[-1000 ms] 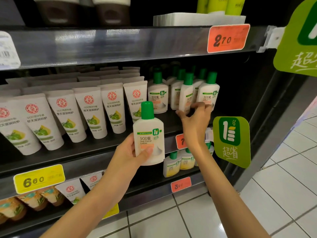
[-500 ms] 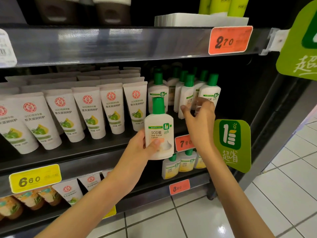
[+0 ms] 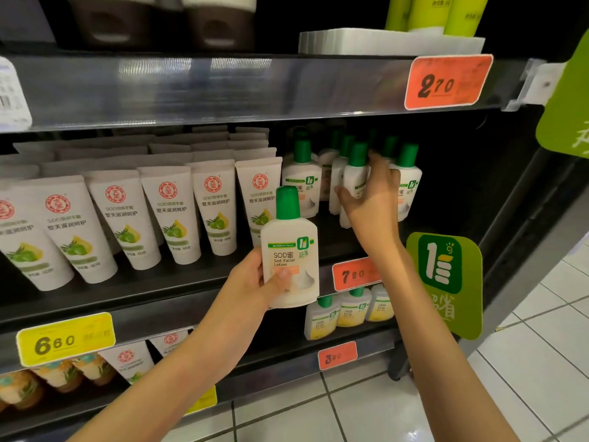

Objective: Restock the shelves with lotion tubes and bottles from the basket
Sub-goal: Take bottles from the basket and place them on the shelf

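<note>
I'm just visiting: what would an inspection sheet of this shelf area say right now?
Surface: dark middle shelf, stocked, no spill seen.
Job's things: green-capped lotion bottle held upright; shelf bottles at right; white tubes at left; basket not in view.
Clutter: nothing seen.
Hands: left hand grips the lotion bottle; right hand, fingers spread, touches the shelf bottles.
Cables: nothing seen.
Surroundings: price tags, green sign, tiled floor.

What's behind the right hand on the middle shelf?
Green-capped white bottles stand in rows behind the right hand, which covers parts of the front ones. The back rows are in shadow, so their count is unclear.
</note>
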The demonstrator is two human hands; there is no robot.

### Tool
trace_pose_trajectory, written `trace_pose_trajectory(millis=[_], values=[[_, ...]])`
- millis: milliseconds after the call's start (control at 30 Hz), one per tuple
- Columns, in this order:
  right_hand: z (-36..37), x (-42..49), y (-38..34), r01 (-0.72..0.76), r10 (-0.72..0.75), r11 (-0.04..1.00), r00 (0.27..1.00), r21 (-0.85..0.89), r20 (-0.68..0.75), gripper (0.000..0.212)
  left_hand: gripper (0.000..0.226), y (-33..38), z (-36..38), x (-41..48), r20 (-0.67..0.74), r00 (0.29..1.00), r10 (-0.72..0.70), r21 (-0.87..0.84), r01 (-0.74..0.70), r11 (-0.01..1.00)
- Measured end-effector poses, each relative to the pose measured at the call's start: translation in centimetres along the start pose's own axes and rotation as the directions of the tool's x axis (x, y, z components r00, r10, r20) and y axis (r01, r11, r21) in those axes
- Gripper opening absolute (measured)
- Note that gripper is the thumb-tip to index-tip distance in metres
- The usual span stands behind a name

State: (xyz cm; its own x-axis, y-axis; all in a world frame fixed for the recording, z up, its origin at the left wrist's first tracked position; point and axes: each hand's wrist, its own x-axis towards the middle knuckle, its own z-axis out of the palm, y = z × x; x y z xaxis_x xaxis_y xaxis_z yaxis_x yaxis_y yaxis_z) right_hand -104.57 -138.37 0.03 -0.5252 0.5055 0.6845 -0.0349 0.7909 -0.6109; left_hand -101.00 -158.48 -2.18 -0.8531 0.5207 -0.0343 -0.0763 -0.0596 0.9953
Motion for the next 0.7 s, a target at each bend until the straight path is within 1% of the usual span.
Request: trace_pose_trajectory(millis=[133,200,300,467,533,567,600,667,700], values=[[-0.4,0.1,0.0,0.024,-0.027,0.997,0.999,-0.078,-0.037,0.059,0.029,-0.3,-0.1,0.5,-0.007,1.0,-0.01,-0.019,0.009,1.0],[-0.7,-0.1,-0.3,0.021,-0.024,0.997,0.999,-0.078,-0.032,0.06,0.029,-0.5,-0.1,0.6,-0.003,1.0,-0.003,-0.026,0.003,1.0],[-1.2,-0.4,-0.8,0.005,-0.005,1.0,1.0,-0.028,-0.008,0.06,0.033,-0.6,-0.2,0.7,0.014,1.0,0.012,-0.038,-0.012,0.999],[-1.4,-1.2,-1.7,0.009,-0.011,0.998,0.999,0.057,0.032,0.066,0.032,-0.5,-0.3,0.7,0.045,0.998,0.039,-0.058,-0.036,0.998],[-1.3,-1.3,-1.7,-0.018,0.01,0.994,0.997,0.106,0.077,0.071,0.036,-0.5,-0.4,0.4,0.064,0.997,0.046,-0.066,-0.042,0.997],[-1.5,-1.3,-1.6,-0.058,0.041,0.989,0.992,0.139,0.121,0.071,0.038,-0.5,-0.4,0.2,0.076,0.996,0.044,-0.083,-0.037,0.996],[-1.7,-1.5,-1.6,-0.121,0.086,0.975,0.979,0.184,0.186,0.068,0.039,-0.5,-0.4,0.0,0.087,0.995,0.038,-0.116,-0.028,0.993],[-2.3,-2.3,-1.6,-0.265,0.156,0.914,0.928,0.306,0.338,0.056,0.038,-0.7,-0.5,-0.4,0.096,0.995,0.02,-0.199,-0.001,0.98],[-2.6,-2.9,-1.6,-0.302,0.164,0.884,0.915,0.356,0.37,0.053,0.037,-0.7,-0.5,-0.6,0.093,0.996,0.015,-0.229,0.007,0.973]])
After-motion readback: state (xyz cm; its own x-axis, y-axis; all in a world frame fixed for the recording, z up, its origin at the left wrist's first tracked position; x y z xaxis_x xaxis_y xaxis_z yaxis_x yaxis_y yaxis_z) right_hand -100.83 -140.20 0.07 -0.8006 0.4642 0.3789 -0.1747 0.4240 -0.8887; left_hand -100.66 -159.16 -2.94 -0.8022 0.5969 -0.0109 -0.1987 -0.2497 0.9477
